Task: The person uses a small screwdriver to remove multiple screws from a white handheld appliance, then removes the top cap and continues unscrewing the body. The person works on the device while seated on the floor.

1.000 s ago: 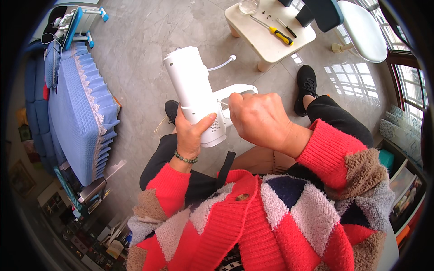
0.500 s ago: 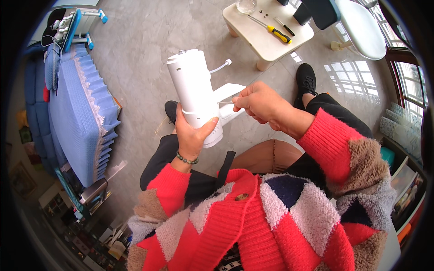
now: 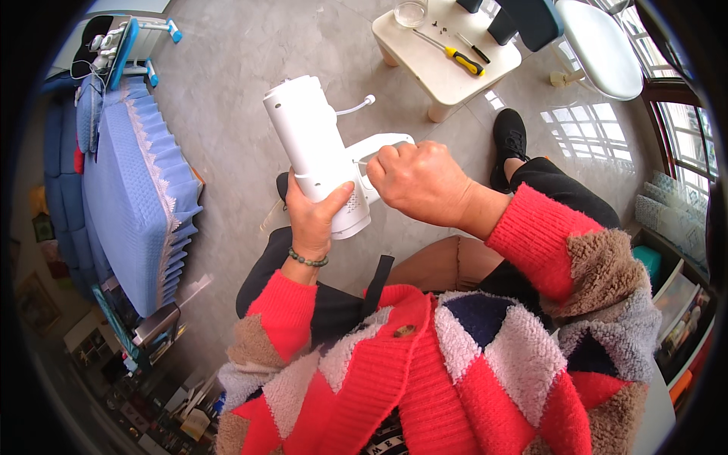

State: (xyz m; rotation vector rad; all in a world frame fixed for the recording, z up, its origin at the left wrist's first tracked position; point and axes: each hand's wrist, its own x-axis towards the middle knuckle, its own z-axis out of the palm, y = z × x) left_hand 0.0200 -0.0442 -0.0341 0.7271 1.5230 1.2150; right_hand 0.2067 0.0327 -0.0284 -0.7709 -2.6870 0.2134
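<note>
Left hand (image 3: 309, 220) wraps round this white gadget (image 3: 303, 133) — right hand (image 3: 426, 184) clutches a thin rod (image 3: 362, 162) near the loop handle (image 3: 371, 145).

1. The device (image 3: 305, 125) is before the torso, left of the middle, in the left hand (image 3: 315, 216).
2. Its handle (image 3: 383, 142) juts from its right side; the right hand (image 3: 421, 182) is just there, a shaft (image 3: 362, 162) running from its grip toward the device.
3. A tube (image 3: 353, 108) sticks out right of the device, beyond the handle.
4. The table (image 3: 455, 87) stands ahead and to the right.
5. On it: a cup (image 3: 410, 13) at the far left corner, screws (image 3: 439, 27) right of the cup, then two screwdrivers (image 3: 465, 63) side by side.
6. The chair (image 3: 601, 49) is right of the table, apart.
7. The right shoe (image 3: 509, 140) is on the floor (image 3: 227, 98), nearer than the table.
8. The couch (image 3: 125, 205) lies far left.
</note>
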